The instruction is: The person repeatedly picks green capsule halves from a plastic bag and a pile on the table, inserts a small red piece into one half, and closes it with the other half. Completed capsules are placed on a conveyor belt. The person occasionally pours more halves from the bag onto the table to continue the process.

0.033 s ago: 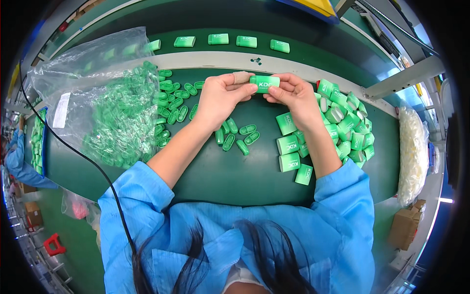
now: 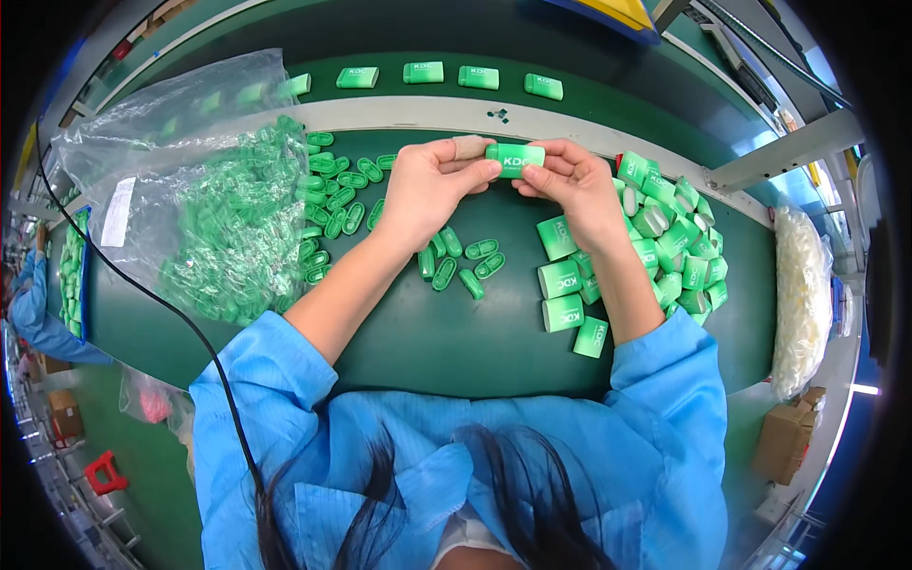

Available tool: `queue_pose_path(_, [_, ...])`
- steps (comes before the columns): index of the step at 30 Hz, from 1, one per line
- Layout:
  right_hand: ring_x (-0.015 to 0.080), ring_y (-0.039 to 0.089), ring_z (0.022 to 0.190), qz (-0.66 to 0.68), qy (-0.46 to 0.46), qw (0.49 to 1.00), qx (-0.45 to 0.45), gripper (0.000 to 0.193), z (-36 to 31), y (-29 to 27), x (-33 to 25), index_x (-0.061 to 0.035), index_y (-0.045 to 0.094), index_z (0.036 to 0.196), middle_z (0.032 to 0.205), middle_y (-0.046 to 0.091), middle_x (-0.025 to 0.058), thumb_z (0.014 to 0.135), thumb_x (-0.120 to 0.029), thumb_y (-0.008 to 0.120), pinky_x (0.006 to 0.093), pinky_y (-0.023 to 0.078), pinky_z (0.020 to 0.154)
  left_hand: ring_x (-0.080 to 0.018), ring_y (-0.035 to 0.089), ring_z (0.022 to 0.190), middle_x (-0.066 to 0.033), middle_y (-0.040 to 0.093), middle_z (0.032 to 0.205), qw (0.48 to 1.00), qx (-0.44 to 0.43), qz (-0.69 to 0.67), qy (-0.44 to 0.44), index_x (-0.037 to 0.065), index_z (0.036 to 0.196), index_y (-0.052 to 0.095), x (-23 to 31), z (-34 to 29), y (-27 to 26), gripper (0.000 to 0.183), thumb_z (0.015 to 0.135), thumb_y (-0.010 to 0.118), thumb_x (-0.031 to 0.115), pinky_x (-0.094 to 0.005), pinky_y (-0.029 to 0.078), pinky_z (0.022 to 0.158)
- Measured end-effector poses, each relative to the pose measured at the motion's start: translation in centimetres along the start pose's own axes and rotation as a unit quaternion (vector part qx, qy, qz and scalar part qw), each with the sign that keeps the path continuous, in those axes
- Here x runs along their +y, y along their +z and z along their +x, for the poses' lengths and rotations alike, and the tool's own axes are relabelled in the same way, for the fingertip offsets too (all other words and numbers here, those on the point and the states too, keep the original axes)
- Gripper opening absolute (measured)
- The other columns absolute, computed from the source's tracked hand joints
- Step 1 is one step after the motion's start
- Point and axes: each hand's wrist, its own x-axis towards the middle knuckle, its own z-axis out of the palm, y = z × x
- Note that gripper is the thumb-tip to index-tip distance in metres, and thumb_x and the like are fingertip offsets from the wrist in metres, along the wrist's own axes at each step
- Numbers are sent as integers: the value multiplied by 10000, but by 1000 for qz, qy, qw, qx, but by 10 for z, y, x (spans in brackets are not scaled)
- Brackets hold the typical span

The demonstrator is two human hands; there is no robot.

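Observation:
Between my two hands is a small green-and-white plastic casing (image 2: 518, 155) with white lettering, lying level above the far side of the table. My left hand (image 2: 418, 190) is closed on its left end, where a darker green end piece shows. On the right end, the thumb and fingers of my right hand (image 2: 584, 195) pinch the casing. Loose green oval end caps (image 2: 444, 275) lie just below my left hand, and more spread to its left. A heap of similar casings (image 2: 676, 237), some with open ends showing, lies beside my right forearm.
A clear plastic bag (image 2: 223, 228) full of green caps covers the left of the table. Past the pale rail (image 2: 427, 112), several casings (image 2: 423, 73) stand in a row on a dark green surface. A bag of whitish pieces (image 2: 800, 304) borders the right. A black cable (image 2: 190, 328) hangs at left.

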Motion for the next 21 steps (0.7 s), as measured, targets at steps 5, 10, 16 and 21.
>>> queue_pose_path(5, [172,647,837,-23,-19,1000,-1,265,0,0,-3,56,544,1065,959,644,134,828,-17,638,259,539,761,-127,630,868,-108,659,974,999,-9,17,30,-41,1132,593,0,0,1,337,818,663,60,-238,525,779])
queue_pose_path(10, [170,648,832,-43,-18,999,5,270,0,3,0,64,543,1066,965,644,141,821,4,639,256,541,756,-145,618,937,-86,642,1042,999,-29,33,28,-51,1201,536,-8,-1,6,362,867,608,68,-254,522,805])
queue_pose_path(16, [154,642,809,-112,-57,992,14,277,-4,12,-1,65,550,1078,943,648,125,816,26,627,255,533,737,-286,672,702,-170,652,744,936,62,275,210,5,1134,544,-8,-19,11,279,863,507,65,-330,515,605])
queue_pose_path(21, [158,646,807,-225,-150,960,70,283,-18,16,-8,84,552,1103,938,651,133,834,21,611,251,534,748,-438,589,710,-259,588,733,924,62,270,265,-37,1133,450,-7,-19,21,316,834,518,37,-495,468,578])
